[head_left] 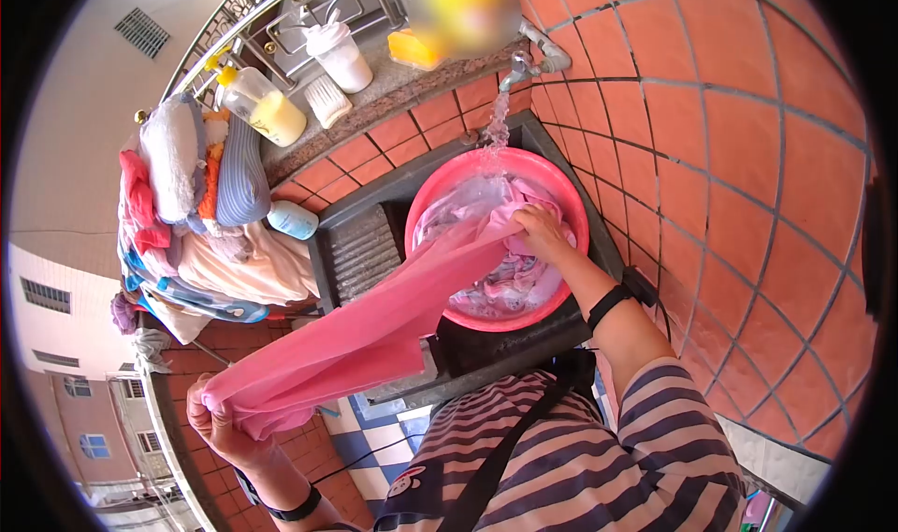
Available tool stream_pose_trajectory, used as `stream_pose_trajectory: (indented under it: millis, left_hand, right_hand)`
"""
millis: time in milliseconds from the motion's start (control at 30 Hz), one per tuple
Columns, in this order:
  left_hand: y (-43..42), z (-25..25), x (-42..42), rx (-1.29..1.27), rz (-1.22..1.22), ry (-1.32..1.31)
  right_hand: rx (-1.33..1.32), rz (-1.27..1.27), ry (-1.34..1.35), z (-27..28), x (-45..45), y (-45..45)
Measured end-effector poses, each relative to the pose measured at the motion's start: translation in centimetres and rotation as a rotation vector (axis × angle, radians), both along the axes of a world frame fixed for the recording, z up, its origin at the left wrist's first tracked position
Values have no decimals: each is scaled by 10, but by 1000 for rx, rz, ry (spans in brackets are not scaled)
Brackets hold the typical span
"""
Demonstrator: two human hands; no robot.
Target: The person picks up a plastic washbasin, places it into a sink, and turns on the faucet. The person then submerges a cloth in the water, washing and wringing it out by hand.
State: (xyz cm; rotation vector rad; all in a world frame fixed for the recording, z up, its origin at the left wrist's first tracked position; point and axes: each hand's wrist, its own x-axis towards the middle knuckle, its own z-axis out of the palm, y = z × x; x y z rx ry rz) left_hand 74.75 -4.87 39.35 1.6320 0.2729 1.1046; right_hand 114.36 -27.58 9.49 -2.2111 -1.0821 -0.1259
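Note:
A long pink cloth garment (355, 331) is stretched between my two hands. My left hand (220, 420), at the lower left, is closed on one end of it, out beyond the sink's edge. Over the pink basin (582, 251), my right hand (541, 231) grips the other end. Wet pink and whitish laundry (510, 284) lies in soapy water inside the basin. From the tap (517, 69) a stream of water runs into the basin's far side.
The basin stands in a dark sink with a ribbed washboard (360, 251). A clothes pile (238, 251) hangs at the left. On the ledge are a pump bottle (271, 116), a white lidded cup (341, 59) and a brush (327, 102). A tiled wall (720, 176) rises at the right.

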Motion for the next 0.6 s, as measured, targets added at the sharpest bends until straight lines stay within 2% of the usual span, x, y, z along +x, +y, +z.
stream_pose_trajectory:
  millis: [33,67,100,167,200,233,267,300,400,467,500,533,567,600]
  left_hand:
    - [7,-2,-1,-139,129,-13]
    - [17,-5,-5,-277,258,-27]
    - [34,-11,-16,-298,224,10]
    - [48,-15,-13,-359,224,-9]
    - [53,-16,-11,-416,219,-23]
    - [57,-18,-11,-444,170,-26]
    - [59,-17,-5,-447,167,-37]
    - [58,-15,3,-485,161,-82]
    - [72,-12,15,-518,87,-162]
    - [73,-9,27,-437,-76,-161]
    - [71,-9,34,-421,-132,-131]
    - [68,-11,42,-407,-183,-100]
    - [67,-26,55,-497,-265,-156]
    - [75,-53,55,-592,-313,-220]
  right_hand:
    - [52,-4,18,3,3,6]
    - [164,-90,191,18,8,9]
    - [275,-175,360,36,18,13]
    - [672,-170,481,81,50,24]
    - [937,-210,633,149,36,32]
    - [1074,-87,725,200,28,34]
    - [1236,-67,780,233,32,45]
    - [1272,-55,784,285,8,50]
    - [1347,251,816,364,-40,92]
    - [1360,696,1008,380,-71,145]
    - [1442,693,771,385,-88,180]
    - [1380,541,950,398,-120,183]
    - [1320,620,944,389,-132,208]
    - [1256,602,742,357,-158,250]
